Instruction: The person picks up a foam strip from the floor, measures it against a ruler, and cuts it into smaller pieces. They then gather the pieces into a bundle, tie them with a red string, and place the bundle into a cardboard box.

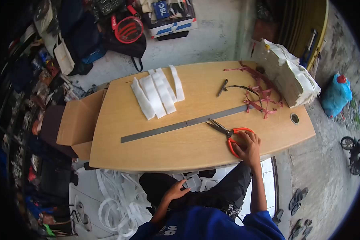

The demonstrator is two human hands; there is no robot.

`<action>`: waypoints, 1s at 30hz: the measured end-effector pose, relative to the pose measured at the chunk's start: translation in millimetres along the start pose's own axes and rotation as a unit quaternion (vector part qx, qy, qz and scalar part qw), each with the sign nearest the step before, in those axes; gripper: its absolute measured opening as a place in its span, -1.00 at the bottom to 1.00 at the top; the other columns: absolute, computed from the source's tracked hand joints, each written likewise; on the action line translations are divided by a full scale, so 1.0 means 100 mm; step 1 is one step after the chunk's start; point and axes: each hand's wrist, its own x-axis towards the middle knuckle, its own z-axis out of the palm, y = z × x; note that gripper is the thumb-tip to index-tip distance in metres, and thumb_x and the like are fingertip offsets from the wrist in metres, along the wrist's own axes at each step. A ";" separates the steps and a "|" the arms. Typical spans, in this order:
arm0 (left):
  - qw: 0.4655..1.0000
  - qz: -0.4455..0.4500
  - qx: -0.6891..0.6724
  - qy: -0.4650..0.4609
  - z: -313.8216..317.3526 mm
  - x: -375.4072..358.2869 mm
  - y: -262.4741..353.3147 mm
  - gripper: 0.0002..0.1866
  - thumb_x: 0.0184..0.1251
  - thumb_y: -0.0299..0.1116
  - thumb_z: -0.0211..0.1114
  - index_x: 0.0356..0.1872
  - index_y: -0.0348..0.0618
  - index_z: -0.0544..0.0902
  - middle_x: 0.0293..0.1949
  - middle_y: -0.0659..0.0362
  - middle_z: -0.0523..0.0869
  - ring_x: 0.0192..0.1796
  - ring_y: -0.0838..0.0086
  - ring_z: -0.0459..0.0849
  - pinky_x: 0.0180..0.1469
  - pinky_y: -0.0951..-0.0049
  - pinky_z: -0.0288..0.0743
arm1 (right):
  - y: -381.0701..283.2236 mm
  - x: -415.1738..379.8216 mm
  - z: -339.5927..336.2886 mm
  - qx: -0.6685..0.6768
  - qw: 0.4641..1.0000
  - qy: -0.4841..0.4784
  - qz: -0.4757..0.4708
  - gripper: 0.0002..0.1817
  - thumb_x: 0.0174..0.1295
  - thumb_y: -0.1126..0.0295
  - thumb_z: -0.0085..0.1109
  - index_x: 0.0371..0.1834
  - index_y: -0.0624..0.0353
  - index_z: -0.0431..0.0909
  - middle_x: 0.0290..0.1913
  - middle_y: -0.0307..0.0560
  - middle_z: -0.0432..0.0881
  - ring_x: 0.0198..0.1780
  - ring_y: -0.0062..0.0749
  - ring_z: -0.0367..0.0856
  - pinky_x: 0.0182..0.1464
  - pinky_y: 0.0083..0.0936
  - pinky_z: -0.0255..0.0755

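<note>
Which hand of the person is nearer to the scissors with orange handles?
Right. The right hand is on the handles of the scissors; the left hand is farther away, over the dark trousers, off the table.

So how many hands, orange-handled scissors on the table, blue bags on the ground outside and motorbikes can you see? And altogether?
Hands (left hand, right hand): 2
Scissors: 1
Blue bag: 1
Motorbike: 1
Total: 5
</note>
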 end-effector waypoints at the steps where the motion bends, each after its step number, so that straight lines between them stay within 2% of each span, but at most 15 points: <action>1: 1.000 0.009 -0.003 0.012 0.01 -0.05 0.03 -0.31 0.20 -0.01 0.41 0.27 -0.18 0.45 0.07 -0.20 0.62 0.05 0.05 0.68 0.08 0.19 0.56 | 0.05 -0.01 -0.02 -0.002 1.000 0.013 -0.004 -0.43 -0.03 0.19 0.45 0.10 0.09 0.58 0.07 0.01 0.57 0.20 -0.11 0.44 0.30 -0.22 0.14; 3: 0.999 0.018 -0.025 0.037 -0.03 -0.08 -0.02 -0.33 0.21 -0.03 0.41 0.25 -0.20 0.46 0.04 -0.19 0.64 0.04 0.07 0.69 0.06 0.20 0.58 | 0.00 0.03 0.00 -0.012 0.999 0.014 -0.027 -0.43 -0.03 0.20 0.45 0.10 0.10 0.58 0.06 0.01 0.57 0.18 -0.11 0.44 0.29 -0.20 0.15; 11: 0.986 -0.010 -0.105 0.131 -0.35 -0.49 -0.30 -0.45 0.24 -0.15 0.41 0.16 -0.26 0.53 0.06 -0.10 0.66 0.00 0.14 0.72 0.05 0.26 0.61 | -0.12 0.03 0.07 -0.009 1.000 0.000 0.002 -0.53 0.05 0.24 0.38 0.05 0.14 0.60 0.03 0.00 0.60 0.14 -0.07 0.47 0.28 -0.21 0.16; 12: 0.982 0.009 -0.114 0.152 -0.38 -0.52 -0.37 -0.47 0.24 -0.18 0.41 0.15 -0.27 0.53 0.04 -0.10 0.67 0.00 0.16 0.72 0.04 0.27 0.61 | -0.03 0.02 0.11 -0.007 1.000 0.000 -0.003 -0.54 0.07 0.24 0.36 0.04 0.17 0.60 0.03 0.01 0.60 0.13 -0.04 0.48 0.26 -0.19 0.21; 13: 0.976 0.026 -0.123 0.176 -0.39 -0.58 -0.43 -0.49 0.24 -0.21 0.42 0.13 -0.27 0.54 0.02 -0.09 0.68 -0.01 0.17 0.72 0.04 0.28 0.62 | -0.08 0.04 0.11 0.053 0.999 -0.006 -0.004 -0.57 0.13 0.27 0.34 0.05 0.22 0.58 0.03 0.08 0.58 0.10 0.02 0.53 0.19 -0.16 0.32; 14: 0.976 0.016 -0.121 0.179 -0.45 -0.64 -0.47 -0.52 0.31 -0.23 0.37 0.17 -0.26 0.53 0.08 -0.01 0.67 0.05 0.24 0.71 0.05 0.30 0.59 | 0.01 0.01 0.21 0.166 0.985 0.003 0.039 -0.60 0.20 0.33 0.29 0.07 0.27 0.56 0.01 0.16 0.58 0.06 0.09 0.56 0.12 -0.16 0.42; 16: 0.964 0.001 -0.134 0.228 -0.50 -0.78 -0.56 -0.58 0.30 -0.26 0.37 0.11 -0.21 0.56 0.04 0.03 0.69 0.02 0.28 0.72 0.03 0.32 0.59 | 0.07 -0.01 0.18 0.053 0.998 -0.019 0.016 -0.62 0.22 0.40 0.25 0.08 0.32 0.52 0.04 0.20 0.56 0.08 0.02 0.58 0.10 -0.20 0.47; 17: 0.956 0.002 -0.137 0.258 -0.48 -0.80 -0.63 -0.61 0.30 -0.28 0.36 0.09 -0.19 0.57 0.02 0.04 0.70 0.00 0.29 0.72 0.02 0.33 0.59 | 0.17 0.01 0.20 0.067 0.997 -0.027 0.024 -0.63 0.22 0.39 0.26 0.07 0.30 0.53 0.06 0.19 0.56 0.07 0.01 0.58 0.10 -0.20 0.46; 18: 0.947 -0.008 -0.151 0.283 -0.49 -0.86 -0.70 -0.61 0.30 -0.28 0.36 0.09 -0.19 0.57 0.02 0.04 0.70 0.00 0.29 0.72 0.02 0.33 0.59 | 0.11 0.02 0.17 0.024 0.999 -0.043 -0.009 -0.67 0.31 0.38 0.22 0.08 0.29 0.52 0.02 0.09 0.58 0.10 -0.21 0.58 0.06 -0.39 0.49; 19: 0.936 0.000 -0.151 0.319 -0.52 -0.92 -0.76 -0.64 0.28 -0.31 0.37 0.04 -0.24 0.58 -0.03 0.00 0.71 -0.06 0.27 0.73 0.00 0.33 0.61 | 0.00 0.02 0.16 -0.001 0.999 -0.041 -0.016 -0.68 0.30 0.40 0.23 0.08 0.26 0.53 0.02 0.07 0.58 0.07 -0.20 0.58 0.05 -0.36 0.50; 20: 0.923 0.009 -0.153 0.353 -0.52 -0.95 -0.81 -0.66 0.25 -0.35 0.38 0.00 -0.28 0.59 -0.08 -0.04 0.71 -0.11 0.25 0.75 -0.02 0.33 0.63 | 0.05 0.04 0.25 0.044 0.999 -0.010 -0.002 -0.69 0.25 0.40 0.27 0.02 0.27 0.55 -0.01 0.15 0.56 0.06 -0.02 0.59 0.08 -0.21 0.47; 21: 0.914 -0.001 -0.166 0.371 -0.53 -1.00 -0.86 -0.66 0.25 -0.35 0.38 0.00 -0.28 0.59 -0.08 -0.04 0.71 -0.11 0.25 0.75 -0.02 0.33 0.63 | -0.12 0.06 0.33 0.085 0.996 0.010 -0.001 -0.70 0.28 0.38 0.26 0.02 0.28 0.54 -0.03 0.14 0.56 0.04 -0.03 0.59 0.07 -0.20 0.47; 23: 0.882 -0.022 -0.189 0.431 -0.49 -1.14 -0.98 -0.70 0.25 -0.38 0.37 -0.03 -0.27 0.60 -0.11 0.01 0.72 -0.14 0.28 0.74 -0.04 0.35 0.62 | -0.52 0.10 0.34 -0.013 0.997 -0.001 -0.075 -0.70 0.31 0.40 0.22 0.04 0.30 0.52 -0.01 0.15 0.57 0.03 -0.02 0.59 0.09 -0.18 0.45; 26: 0.841 -0.078 -0.247 0.476 -0.46 -1.29 -1.19 -0.72 0.26 -0.39 0.36 -0.05 -0.26 0.61 -0.12 0.05 0.72 -0.13 0.32 0.74 -0.04 0.38 0.61 | -1.11 0.20 0.46 -0.048 0.993 -0.041 -0.099 -0.70 0.30 0.45 0.20 0.06 0.32 0.51 0.00 0.15 0.57 0.06 -0.02 0.58 0.14 -0.19 0.43; 30: 0.776 -0.134 -0.318 0.527 -0.19 -1.35 -1.69 -0.73 0.28 -0.37 0.35 -0.05 -0.27 0.61 -0.15 0.06 0.73 -0.14 0.38 0.75 -0.06 0.41 0.61 | -1.97 0.20 0.83 -0.017 0.958 -0.116 -0.261 -0.68 0.24 0.54 0.19 0.06 0.38 0.50 0.07 0.18 0.58 0.15 0.02 0.53 0.22 -0.17 0.38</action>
